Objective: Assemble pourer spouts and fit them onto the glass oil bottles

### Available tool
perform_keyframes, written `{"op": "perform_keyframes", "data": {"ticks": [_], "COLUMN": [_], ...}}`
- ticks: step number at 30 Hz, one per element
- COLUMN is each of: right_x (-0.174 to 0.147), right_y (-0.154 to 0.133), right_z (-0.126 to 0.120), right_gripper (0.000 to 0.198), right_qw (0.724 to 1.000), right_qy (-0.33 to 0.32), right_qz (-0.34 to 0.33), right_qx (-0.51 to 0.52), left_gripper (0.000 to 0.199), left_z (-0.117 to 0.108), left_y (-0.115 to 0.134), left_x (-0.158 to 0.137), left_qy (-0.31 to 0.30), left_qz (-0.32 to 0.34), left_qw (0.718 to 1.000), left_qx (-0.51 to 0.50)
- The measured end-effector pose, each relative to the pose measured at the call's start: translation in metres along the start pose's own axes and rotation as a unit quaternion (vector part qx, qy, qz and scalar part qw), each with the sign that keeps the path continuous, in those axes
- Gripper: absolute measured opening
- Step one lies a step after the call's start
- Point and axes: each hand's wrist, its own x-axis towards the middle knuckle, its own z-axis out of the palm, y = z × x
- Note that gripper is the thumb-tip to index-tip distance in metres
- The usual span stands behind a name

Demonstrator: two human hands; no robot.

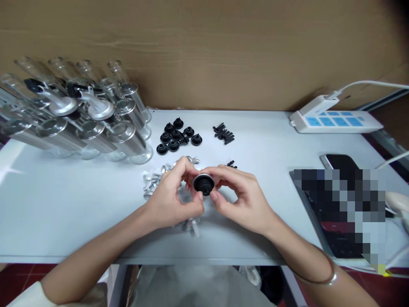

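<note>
Between my two hands, above the front middle of the table, is a black ribbed stopper (203, 184) with a silvery rim around it. My left hand (174, 196) pinches it from the left with thumb and fingers. From the right, my right hand (238, 194) grips the same piece, thumb tip close to the other thumb. Several silver metal spout caps (153, 184) lie on the table behind and under my left hand, partly hidden by it. Further back sits a cluster of black stoppers (175, 135).
Glass bottles with metal sleeves (126, 132) crowd the left; two carry silver spouts (100, 108). Small black strips (224, 134) and tiny black pieces (231, 164) lie mid-table. At right are a power strip (338, 123), a phone (341, 162) and a dark tablet-like device (315, 213). Cardboard (204, 55) stands behind.
</note>
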Motion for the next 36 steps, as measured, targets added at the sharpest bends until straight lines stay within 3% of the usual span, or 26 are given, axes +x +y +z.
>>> {"op": "perform_keyframes", "data": {"ticks": [20, 27, 36], "right_x": [-0.003, -0.001, -0.001], "right_y": [0.002, 0.000, 0.002], "right_z": [0.001, 0.001, 0.000], "right_gripper": [0.023, 0.018, 0.020], "right_qw": [1.000, 0.997, 0.996], "right_qy": [0.001, 0.022, 0.026], "right_qz": [0.009, 0.044, 0.037], "right_qx": [0.007, 0.051, 0.082], "left_gripper": [0.022, 0.010, 0.013], "left_z": [0.002, -0.002, 0.001], "left_y": [-0.001, -0.010, -0.011], "left_x": [-0.002, -0.001, -0.004], "left_qy": [-0.008, -0.026, 0.003], "left_qz": [-0.029, 0.022, 0.025], "left_qw": [1.000, 0.999, 0.999], "left_qx": [0.005, -0.017, -0.027]}}
